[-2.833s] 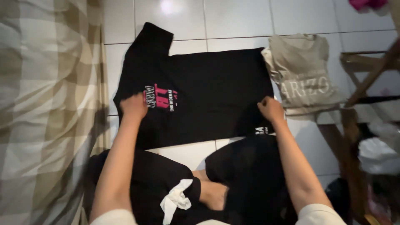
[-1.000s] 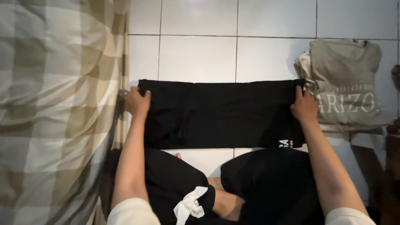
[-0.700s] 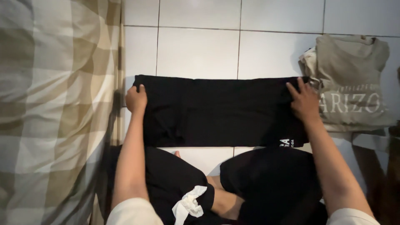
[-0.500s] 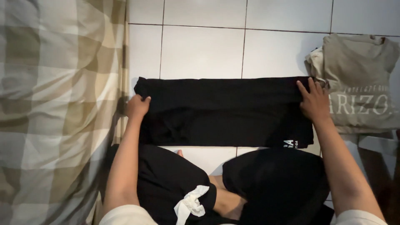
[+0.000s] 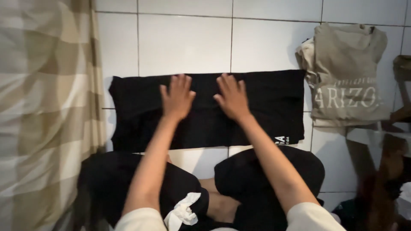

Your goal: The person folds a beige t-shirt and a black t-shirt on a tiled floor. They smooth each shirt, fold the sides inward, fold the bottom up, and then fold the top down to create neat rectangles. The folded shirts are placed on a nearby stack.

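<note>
A black T-shirt [image 5: 274, 98], folded into a long band, lies flat on the white tiled floor [image 5: 184, 42] in front of my crossed legs. My left hand [image 5: 177, 97] rests flat on its middle, fingers spread. Just to the right, my right hand [image 5: 231, 96] presses palm down on the same cloth, fingers apart. Neither hand grips anything. A small white print shows at the band's lower right corner.
A folded beige T-shirt [image 5: 346, 77] with pale lettering lies on the floor to the right, touching the black one's end. A beige checked bedcover [image 5: 43, 111] hangs along the left. Wooden furniture legs [image 5: 385, 145] stand at the right edge.
Both hands let go of the shirt's two ends and came together at its middle, now lying flat on it. Before that, the shirt was folded from spread out into a band.
</note>
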